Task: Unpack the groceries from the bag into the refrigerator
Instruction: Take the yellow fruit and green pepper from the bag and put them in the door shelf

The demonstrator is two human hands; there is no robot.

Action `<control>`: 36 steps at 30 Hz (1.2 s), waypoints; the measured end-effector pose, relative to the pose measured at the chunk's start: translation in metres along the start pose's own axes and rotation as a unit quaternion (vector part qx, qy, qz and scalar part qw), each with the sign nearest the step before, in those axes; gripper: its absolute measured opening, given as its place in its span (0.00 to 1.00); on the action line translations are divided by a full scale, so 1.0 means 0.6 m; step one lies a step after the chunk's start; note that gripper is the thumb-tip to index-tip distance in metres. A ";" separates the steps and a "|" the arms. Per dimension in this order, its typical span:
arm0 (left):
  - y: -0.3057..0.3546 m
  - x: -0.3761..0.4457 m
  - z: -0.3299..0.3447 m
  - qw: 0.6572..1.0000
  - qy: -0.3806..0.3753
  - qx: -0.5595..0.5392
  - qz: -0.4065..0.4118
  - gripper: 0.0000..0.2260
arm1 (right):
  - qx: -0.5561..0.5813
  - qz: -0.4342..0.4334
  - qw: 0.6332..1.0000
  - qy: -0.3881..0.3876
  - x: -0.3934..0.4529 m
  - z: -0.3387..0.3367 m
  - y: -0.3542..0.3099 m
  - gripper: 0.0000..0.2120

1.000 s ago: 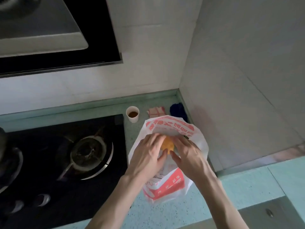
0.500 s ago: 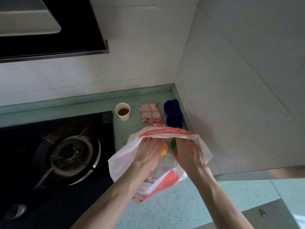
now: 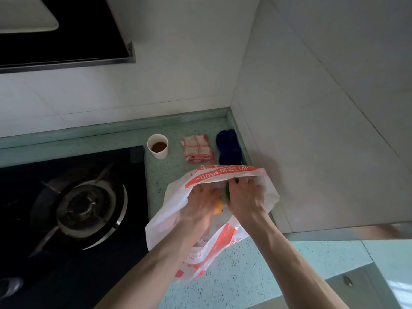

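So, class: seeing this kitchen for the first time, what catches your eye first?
Both hands, left and right, are plunged into a white-and-orange bag on the counter, with something orange between them. A gas burner sits to the left, a paper cup behind.

Both hands inside white-and-red bag (image 3: pixel 176 197) on countertop (image 3: pixel 245 275), left hand (image 3: pixel 200 204) on orange fruit (image 3: pixel 218 207), right hand (image 3: pixel 245 197) on green item (image 3: pixel 227 191)

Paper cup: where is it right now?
In the head view the paper cup stands upright on the counter near the back wall, between the gas hob on its left and the checked cloth on its right.
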State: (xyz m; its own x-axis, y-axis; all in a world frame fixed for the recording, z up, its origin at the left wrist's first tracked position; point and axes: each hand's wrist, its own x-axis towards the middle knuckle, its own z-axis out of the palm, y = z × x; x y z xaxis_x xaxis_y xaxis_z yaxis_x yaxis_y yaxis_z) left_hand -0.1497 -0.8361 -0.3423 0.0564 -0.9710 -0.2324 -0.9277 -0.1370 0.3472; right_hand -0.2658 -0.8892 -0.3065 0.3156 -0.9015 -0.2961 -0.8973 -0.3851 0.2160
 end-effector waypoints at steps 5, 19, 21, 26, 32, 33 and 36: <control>0.008 -0.031 -0.022 0.995 0.003 0.100 0.006 0.27 | -0.008 -0.011 0.999 -0.037 -0.003 0.001 0.000 0.30; 0.027 -0.147 -0.098 0.993 0.002 0.111 0.033 0.35 | 0.051 -0.033 0.997 -0.049 0.000 0.031 -0.003 0.32; 0.021 -0.157 -0.106 0.994 0.024 0.093 0.043 0.34 | 0.043 -0.039 0.997 -0.040 -0.002 0.031 -0.001 0.33; 0.018 -0.176 -0.132 0.996 0.079 0.038 0.036 0.30 | 0.053 -0.044 0.998 -0.007 -0.019 0.019 -0.001 0.32; 0.014 -0.206 -0.153 0.991 0.133 0.016 -0.013 0.33 | 0.193 -0.064 0.978 0.053 -0.088 -0.014 0.009 0.40; 0.014 -0.212 -0.155 0.989 0.143 0.016 -0.021 0.32 | 0.213 -0.068 0.973 0.063 -0.101 -0.017 0.011 0.41; 0.011 -0.232 -0.164 0.983 0.174 -0.005 -0.058 0.31 | 0.283 -0.081 0.952 0.080 -0.133 -0.027 0.018 0.42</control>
State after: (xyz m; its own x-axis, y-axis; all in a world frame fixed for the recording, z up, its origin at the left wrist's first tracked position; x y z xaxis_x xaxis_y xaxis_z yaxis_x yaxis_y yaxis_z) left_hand -0.1275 -0.7212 -0.2180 0.2860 -0.9567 0.0539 -0.9041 -0.2508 0.3459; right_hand -0.2957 -0.8248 -0.2656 0.4673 -0.8750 -0.1266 -0.8408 -0.3956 -0.3696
